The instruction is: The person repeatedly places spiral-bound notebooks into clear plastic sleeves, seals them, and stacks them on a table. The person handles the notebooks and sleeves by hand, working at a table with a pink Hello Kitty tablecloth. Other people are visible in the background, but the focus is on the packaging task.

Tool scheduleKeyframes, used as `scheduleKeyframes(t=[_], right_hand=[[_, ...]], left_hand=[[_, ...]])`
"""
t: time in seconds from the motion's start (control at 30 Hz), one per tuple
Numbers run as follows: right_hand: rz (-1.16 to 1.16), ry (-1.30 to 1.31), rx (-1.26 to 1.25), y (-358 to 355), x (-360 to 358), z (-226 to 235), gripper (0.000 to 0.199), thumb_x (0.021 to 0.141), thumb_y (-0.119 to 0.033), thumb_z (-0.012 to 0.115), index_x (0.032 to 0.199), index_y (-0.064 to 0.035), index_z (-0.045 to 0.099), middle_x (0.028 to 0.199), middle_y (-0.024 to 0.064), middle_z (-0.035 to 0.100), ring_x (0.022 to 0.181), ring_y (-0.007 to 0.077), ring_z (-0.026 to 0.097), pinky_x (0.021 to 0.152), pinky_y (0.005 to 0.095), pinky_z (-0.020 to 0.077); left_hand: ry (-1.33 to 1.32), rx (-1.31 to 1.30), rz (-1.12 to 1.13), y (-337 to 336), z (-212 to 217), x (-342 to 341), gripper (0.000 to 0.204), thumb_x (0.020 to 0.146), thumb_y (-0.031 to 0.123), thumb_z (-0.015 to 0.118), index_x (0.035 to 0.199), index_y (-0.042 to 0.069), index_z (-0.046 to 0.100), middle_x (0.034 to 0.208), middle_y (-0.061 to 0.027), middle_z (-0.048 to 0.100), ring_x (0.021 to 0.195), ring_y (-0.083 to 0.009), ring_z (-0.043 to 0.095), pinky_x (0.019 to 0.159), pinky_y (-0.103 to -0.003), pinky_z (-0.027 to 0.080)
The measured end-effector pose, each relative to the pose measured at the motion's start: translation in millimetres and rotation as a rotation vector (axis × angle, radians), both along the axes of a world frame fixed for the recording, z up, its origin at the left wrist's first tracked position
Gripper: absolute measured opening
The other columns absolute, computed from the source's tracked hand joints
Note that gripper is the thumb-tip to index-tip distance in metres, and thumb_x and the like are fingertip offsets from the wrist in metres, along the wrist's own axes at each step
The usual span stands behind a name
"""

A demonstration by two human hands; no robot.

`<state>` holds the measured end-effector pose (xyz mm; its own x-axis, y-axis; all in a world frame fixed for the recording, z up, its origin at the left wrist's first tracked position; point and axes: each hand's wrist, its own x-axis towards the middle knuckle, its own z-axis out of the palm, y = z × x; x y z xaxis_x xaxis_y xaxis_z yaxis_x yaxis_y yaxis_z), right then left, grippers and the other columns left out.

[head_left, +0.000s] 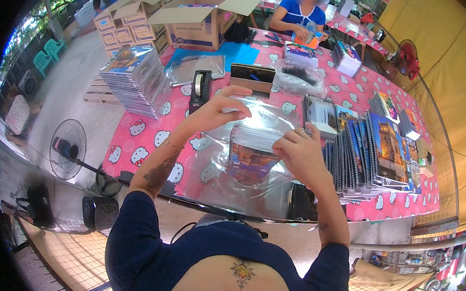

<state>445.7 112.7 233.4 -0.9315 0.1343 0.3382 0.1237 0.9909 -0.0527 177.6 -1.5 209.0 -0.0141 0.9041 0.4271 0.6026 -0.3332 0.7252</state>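
Note:
A small stack of spiral notebooks (251, 160) with a city picture on the cover lies in front of me, in or on a clear plastic bag (262, 197). My left hand (222, 112) is over the bag's far left side, thumb and fingers apart, with nothing visible between them. At the stack's right edge, the fingers of my right hand (301, 153) are bent and closed on the plastic beside the notebooks. A black tape dispenser (200, 91) stands just left of my left hand. Beyond the bag is a small open box (252, 80).
Many spiral notebooks (377, 151) fill the right side, and a tall wrapped stack (134, 80) rises at left. An open carton (198, 28) stands at the back. Across the table, a person (302, 17) in blue handles something orange. A fan (68, 149) is at left.

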Motion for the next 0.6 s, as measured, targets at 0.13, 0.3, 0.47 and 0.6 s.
scheduleKeyframes(t=[0.13, 0.3, 0.47, 0.6], right_hand=[[-0.001, 0.33, -0.05, -1, 5, -5, 0.04, 0.076, -0.027, 0.077, 0.107, -0.0106, 0.058, 0.109, 0.0094, 0.057, 0.108, 0.0252, 0.054, 0.097, 0.0433, 0.0347], [-0.138, 0.438, -0.653, 39, 19, -89, 0.058, 0.065, -0.033, 0.086, 0.11, -0.0076, 0.059, 0.126, 0.0111, 0.053, 0.118, 0.03, 0.05, 0.099, 0.0421, 0.0346], [0.115, 0.169, -0.286, 23, -5, -103, 0.06, 0.067, -0.026, 0.082, 0.123, -0.0213, 0.062, 0.14, 0.0108, 0.048, 0.132, 0.0283, 0.042, 0.105, 0.0479, 0.0306], [0.072, 0.142, -0.276, 21, -8, -110, 0.064, 0.067, -0.022, 0.079, 0.129, -0.0277, 0.061, 0.15, 0.0141, 0.037, 0.137, 0.0312, 0.036, 0.108, 0.0496, 0.0271]], left_hand=[[0.106, 0.011, 0.029, 4, 4, 8, 0.016, 0.084, 0.008, 0.07, 0.097, 0.015, 0.075, 0.141, -0.0089, 0.045, 0.135, -0.0272, 0.035, 0.11, -0.041, 0.03], [0.197, 0.096, 0.026, 12, 2, 8, 0.017, 0.079, 0.01, 0.074, 0.094, 0.018, 0.076, 0.148, -0.0086, 0.038, 0.138, -0.0308, 0.03, 0.113, -0.045, 0.024], [0.379, 0.205, -0.05, 48, -16, 21, 0.016, 0.077, 0.015, 0.077, 0.091, 0.021, 0.076, 0.154, -0.0107, 0.028, 0.143, -0.036, 0.021, 0.114, -0.05, 0.018], [0.445, 0.148, -0.055, 66, -57, 28, 0.022, 0.077, 0.025, 0.078, 0.099, 0.023, 0.074, 0.157, -0.016, 0.021, 0.145, -0.0398, 0.013, 0.114, -0.053, 0.015]])
